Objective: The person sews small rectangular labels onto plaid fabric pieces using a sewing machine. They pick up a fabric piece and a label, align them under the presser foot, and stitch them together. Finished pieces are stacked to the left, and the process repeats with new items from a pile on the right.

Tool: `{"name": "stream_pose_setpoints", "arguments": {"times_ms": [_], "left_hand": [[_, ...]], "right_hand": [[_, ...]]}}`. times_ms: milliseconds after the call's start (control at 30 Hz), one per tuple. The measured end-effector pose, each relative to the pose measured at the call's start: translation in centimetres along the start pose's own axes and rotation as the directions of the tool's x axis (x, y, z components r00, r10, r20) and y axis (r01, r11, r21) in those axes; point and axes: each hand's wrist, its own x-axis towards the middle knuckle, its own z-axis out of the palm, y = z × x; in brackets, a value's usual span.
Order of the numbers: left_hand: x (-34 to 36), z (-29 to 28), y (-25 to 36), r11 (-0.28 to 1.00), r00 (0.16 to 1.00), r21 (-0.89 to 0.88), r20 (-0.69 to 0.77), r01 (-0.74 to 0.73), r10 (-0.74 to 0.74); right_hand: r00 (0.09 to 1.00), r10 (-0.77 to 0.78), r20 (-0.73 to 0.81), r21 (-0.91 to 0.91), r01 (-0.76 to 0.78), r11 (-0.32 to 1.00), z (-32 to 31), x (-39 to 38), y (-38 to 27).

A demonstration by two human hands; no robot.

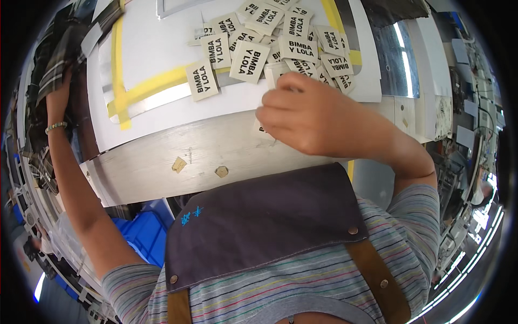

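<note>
Right hand (297, 114) curls over pale labels (250, 62); left hand (58, 100) — at dark cloth (54, 67).

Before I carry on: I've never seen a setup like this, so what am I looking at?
There's no machine here, just a person's two bare hands. The single picture comes from a wide fisheye camera on their head, looking down, so straight edges bend. The dark apron is the wearer's own. On the white work surface, yellow tape surrounds part of a loose pile of pale printed labels. The right hand curls over the near labels; its grip is hidden. The left hand reaches into dark patterned cloth, fingers unseen.
</note>
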Motion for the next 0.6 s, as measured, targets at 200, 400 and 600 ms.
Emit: {"name": "stream_pose_setpoints", "arguments": {"times_ms": [200,400,600], "left_hand": [[5.9,-11.3,14.0,0.639,0.897,-0.641,0.394,0.425,-0.201],[9.1,-16.2,24.2,0.54,0.851,-0.768,0.498,0.344,0.165],[9.8,-10.8,35.0,0.773,0.947,-0.615,0.131,-0.155,0.294]], "right_hand": [[0.991,-0.085,0.104,0.028,0.083,0.996,-0.7,0.7,-1.0],[0.933,0.194,-0.302,0.029,-0.194,0.981,-5.7,1.9,1.8],[0.848,0.498,-0.182,-0.046,-0.513,0.857,-5.5,-1.4,2.9]]}}
